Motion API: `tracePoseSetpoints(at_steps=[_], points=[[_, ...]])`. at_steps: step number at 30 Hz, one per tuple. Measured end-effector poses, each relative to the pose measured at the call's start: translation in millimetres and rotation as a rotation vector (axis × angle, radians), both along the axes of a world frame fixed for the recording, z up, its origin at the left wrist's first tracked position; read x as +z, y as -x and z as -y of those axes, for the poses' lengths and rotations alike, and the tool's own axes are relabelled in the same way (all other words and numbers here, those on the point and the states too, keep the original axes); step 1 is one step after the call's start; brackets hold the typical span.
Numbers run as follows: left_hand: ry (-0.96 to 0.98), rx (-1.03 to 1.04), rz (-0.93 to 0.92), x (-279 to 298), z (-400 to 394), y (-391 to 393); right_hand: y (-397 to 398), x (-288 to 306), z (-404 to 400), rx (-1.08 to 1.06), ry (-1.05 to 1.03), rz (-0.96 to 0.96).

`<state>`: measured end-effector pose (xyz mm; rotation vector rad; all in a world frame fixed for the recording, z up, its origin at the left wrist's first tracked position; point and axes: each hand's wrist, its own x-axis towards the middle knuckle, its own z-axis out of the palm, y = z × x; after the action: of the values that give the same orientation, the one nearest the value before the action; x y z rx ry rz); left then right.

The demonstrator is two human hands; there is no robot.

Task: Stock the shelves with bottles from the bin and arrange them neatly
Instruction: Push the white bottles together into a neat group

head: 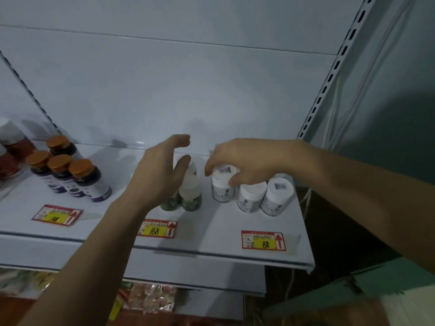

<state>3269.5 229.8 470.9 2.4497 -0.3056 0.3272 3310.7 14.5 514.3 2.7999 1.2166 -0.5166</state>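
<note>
On the white shelf stand green-labelled bottles with white caps at the middle. My left hand hovers over their left side with fingers relaxed and spread, holding nothing. To the right is a group of white bottles with pale labels. My right hand reaches down from the right and grips the cap of the leftmost white bottle with thumb and fingers curled over it. Part of the green bottles is hidden behind my left hand.
Dark bottles with orange caps stand at the left, red-filled jars beyond them. Price tags lie along the shelf front. A slotted upright post bounds the right side. Packaged goods lie on a lower shelf.
</note>
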Motion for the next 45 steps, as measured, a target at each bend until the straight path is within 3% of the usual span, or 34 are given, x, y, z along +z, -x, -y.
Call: tracePoseSetpoints(at_steps=[9,15,22,39,45], points=[[-0.018,-0.068,-0.007,-1,8,0,11,-12,4,-0.04,0.011,-0.017],[-0.041,-0.205,-0.017,-3,17,-1,31,6,45,-0.321,-0.365,0.006],[-0.316,-0.494,-0.06,-4,41,-8,46,-18,54,-0.427,-0.019,0.254],[-0.267,-0.502,-0.086,-18,44,-21,54,-36,62,-0.592,-0.382,0.063],[-0.273,-0.514,-0.085,-19,44,-23,58,-17,86,-0.63,-0.462,0.132]])
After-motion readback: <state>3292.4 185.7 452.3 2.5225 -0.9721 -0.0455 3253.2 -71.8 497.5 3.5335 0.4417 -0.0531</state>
